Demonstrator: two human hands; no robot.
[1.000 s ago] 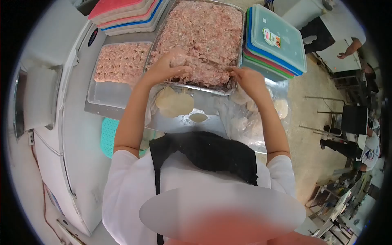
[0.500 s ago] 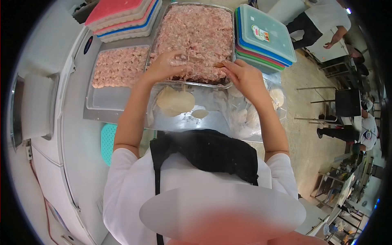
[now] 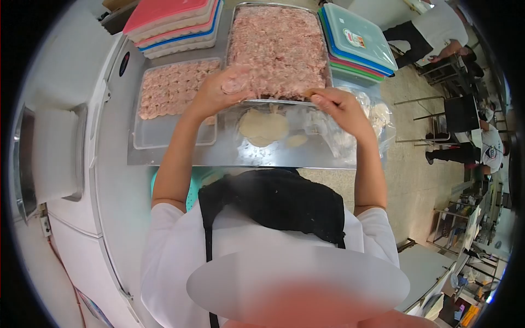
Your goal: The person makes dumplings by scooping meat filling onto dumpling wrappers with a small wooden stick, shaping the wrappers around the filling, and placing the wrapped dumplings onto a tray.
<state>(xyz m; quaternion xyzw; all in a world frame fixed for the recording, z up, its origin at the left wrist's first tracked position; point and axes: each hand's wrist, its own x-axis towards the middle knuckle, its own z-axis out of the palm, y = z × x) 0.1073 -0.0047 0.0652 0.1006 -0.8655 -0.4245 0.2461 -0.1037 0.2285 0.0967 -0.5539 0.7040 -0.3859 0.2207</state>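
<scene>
My left hand [image 3: 212, 97] is at the near left corner of a metal tray [image 3: 329, 65] heaped with raw minced meat [image 3: 276, 46]. Its fingers curl around a pale dumpling wrapper [image 3: 235, 85], partly blurred. My right hand [image 3: 342, 105], at the tray's near right corner, pinches a small wooden stick [image 3: 309, 93] whose tip touches the meat's edge. Loose round wrappers [image 3: 263, 127] lie on the steel table in front of the tray. To the left, a clear plastic tray [image 3: 175, 134] carries rows of meat-filled dumplings [image 3: 178, 90]; its near part is bare.
Stacked lidded boxes [image 3: 172, 13] stand at the back left, and a pile of coloured lids [image 3: 361, 41] at the right. A plastic bag of wrappers [image 3: 350, 136] lies near the table's right edge. Other people [image 3: 437, 27] stand farther right.
The view has shifted, so the table and trays appear farther right. My left hand has drawn back toward the tray's near left corner; my right hand still grips the stick at the near edge.
</scene>
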